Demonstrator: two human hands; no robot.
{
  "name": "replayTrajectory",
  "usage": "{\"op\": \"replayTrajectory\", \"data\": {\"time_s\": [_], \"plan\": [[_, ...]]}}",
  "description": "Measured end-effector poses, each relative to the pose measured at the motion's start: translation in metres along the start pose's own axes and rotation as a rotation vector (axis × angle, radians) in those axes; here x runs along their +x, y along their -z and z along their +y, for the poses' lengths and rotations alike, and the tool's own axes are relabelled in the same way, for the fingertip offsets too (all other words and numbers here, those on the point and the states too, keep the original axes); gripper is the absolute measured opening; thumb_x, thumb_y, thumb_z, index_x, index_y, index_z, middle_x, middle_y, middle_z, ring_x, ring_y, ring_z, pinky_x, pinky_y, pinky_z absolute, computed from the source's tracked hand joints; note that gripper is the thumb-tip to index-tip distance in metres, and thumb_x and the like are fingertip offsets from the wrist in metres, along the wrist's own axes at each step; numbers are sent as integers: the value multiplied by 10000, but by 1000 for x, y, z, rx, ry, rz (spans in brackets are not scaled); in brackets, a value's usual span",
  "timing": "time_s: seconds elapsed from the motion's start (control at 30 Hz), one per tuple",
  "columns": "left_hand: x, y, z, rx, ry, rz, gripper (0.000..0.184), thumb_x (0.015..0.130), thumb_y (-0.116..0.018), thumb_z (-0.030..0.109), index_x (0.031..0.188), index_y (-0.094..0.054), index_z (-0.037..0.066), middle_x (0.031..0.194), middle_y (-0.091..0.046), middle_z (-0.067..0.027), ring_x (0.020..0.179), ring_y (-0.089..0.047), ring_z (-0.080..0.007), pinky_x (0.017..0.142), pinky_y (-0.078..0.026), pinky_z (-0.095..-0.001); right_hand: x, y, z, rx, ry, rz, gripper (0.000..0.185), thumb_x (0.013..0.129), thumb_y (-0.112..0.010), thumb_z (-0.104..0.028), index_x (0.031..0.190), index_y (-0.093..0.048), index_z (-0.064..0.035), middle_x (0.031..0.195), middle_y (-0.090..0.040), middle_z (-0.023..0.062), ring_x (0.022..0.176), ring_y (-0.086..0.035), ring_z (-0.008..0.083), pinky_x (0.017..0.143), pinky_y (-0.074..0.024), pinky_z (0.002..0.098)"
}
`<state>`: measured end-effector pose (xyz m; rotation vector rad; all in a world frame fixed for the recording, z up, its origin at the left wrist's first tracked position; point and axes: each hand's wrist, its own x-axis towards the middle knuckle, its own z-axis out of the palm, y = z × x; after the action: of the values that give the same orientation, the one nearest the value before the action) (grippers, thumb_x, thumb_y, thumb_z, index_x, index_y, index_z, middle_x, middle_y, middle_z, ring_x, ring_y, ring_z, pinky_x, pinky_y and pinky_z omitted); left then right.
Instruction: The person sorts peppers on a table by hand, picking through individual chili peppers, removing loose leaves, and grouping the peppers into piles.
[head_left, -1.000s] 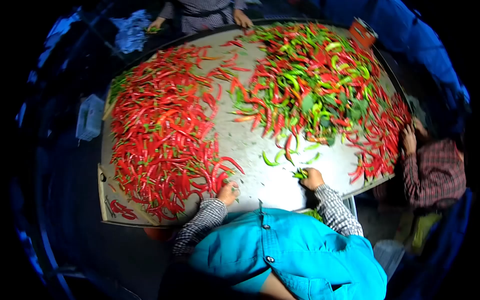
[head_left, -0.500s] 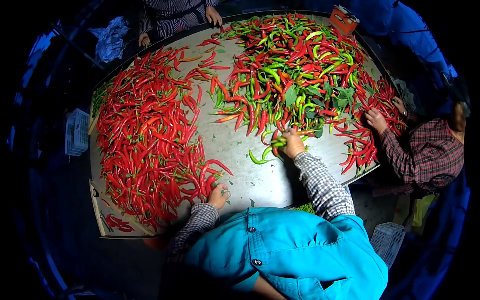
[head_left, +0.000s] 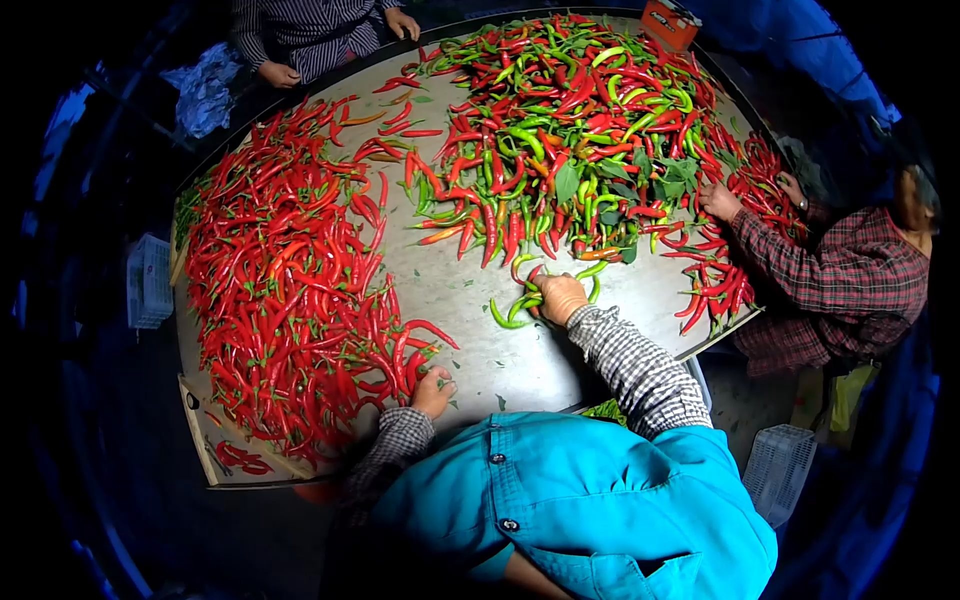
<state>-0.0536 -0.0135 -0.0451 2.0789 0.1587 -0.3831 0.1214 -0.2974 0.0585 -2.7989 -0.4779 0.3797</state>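
Observation:
My right hand (head_left: 562, 299) is closed on chili peppers near the middle of the table, its fingertips partly hidden. Green chili peppers (head_left: 512, 318) poke out on its left side, and another green chili pepper (head_left: 594, 286) lies just to its right. At the near right edge of the red chili pile (head_left: 295, 270), my left hand (head_left: 433, 392) rests low with curled fingers beside red peppers; what it holds, if anything, is hidden. Beyond my right hand spreads a mixed heap of red and green chili peppers (head_left: 560, 130) with some green leaves (head_left: 566, 182).
A co-worker's hand (head_left: 720, 202) touches red peppers at the right. Another person's hands (head_left: 402, 24) are at the far edge. The metal table (head_left: 450, 285) carries a red box (head_left: 670, 24) at the back. White crates (head_left: 779, 472) stand below it.
My right hand has moved left and a little nearer to me, away from the mixed heap, with peppers in it. My left hand stays nearly in place. The far person's hands have shifted left.

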Motion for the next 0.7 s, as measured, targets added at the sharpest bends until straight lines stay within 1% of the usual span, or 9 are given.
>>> {"op": "replayTrajectory", "data": {"time_s": [0.03, 0.1, 0.13, 0.23, 0.3, 0.43, 0.57, 0.63, 0.7], "plan": [[2, 0, 1, -5, -5, -10, 227, 733, -636, 119, 910, -504, 70, 832, -579, -136, 820, -569, -275, 749, -440, -351, -6, 5, -3, -9, 1, -27, 325, 640, -705, -252, 915, -582, -129, 833, -625, 129, 812, -589, 318, 735, -466, 406], [1, 1, 1, -1, 25, -14, 219, 733, -634, 115, 901, -505, 62, 838, -572, -127, 836, -563, -263, 757, -435, -343, -20, 9, -6, 51, 95, 165, 324, 634, -709, -221, 916, -580, -127, 831, -616, 121, 807, -586, 321, 740, -460, 400], [1, 1, 2, -16, 107, -52, 207, 731, -633, 85, 887, -501, 50, 822, -543, -84, 835, -529, -199, 783, -416, -302, -27, 15, -7, 4, 63, 141, 317, 632, -708, -193, 916, -582, -129, 833, -608, 117, 811, -585, 312, 744, -450, 396], [1, 2, 6, -49, 52, -22, 201, 730, -628, 84, 884, -504, 51, 812, -544, -83, 824, -529, -198, 779, -416, -303, -36, 17, 14, 20, 17, 149, 312, 638, -708, -192, 915, -583, -121, 811, -611, 121, 795, -591, 312, 720, -457, 400], [-1, 3, 10, -47, 68, -24, 202, 732, -627, 89, 889, -505, 53, 817, -546, -80, 821, -527, -194, 779, -417, -307, -45, 22, 28, 163, -107, 187, 329, 654, -710, -199, 945, -582, -113, 775, -618, 140, 741, -600, 331, 663, -478, 398], [0, 3, 9, -14, 73, -34, 210, 735, -628, 97, 901, -507, 52, 835, -552, -92, 834, -536, -217, 775, -419, -315, -50, 36, 61, 170, -263, 99, 385, 663, -703, -217, 1024, -597, -137, 846, -631, 142, 793, -606, 305, 699, -480, 384], [0, 1, 3, 13, 31, -13, 214, 734, -627, 93, 906, -509, 43, 839, -559, -106, 830, -549, -246, 761, -428, -327, -57, 50, 47, 228, -18, 71, 414, 655, -715, -166, 1047, -589, -118, 889, -632, 125, 823, -606, 289, 726, -477, 369], [-4, 0, 2, 17, 43, -28, 212, 734, -626, 93, 903, -509, 41, 841, -561, -111, 829, -552, -251, 756, -431, -330, -55, 50, 44, 92, -66, 25, 434, 662, -704, -162, 1078, -582, -132, 916, -627, 122, 852, -592, 299, 745, -471, 364], [7, 0, 1, 9, 41, -15, 210, 734, -625, 94, 901, -510, 39, 843, -563, -116, 828, -555, -255, 751, -433, -333, -54, 45, 42, 19, -75, 134, 422, 664, -706, -198, 1065, -585, -147, 884, -628, 115, 831, -582, 321, 739, -465, 372]]}}
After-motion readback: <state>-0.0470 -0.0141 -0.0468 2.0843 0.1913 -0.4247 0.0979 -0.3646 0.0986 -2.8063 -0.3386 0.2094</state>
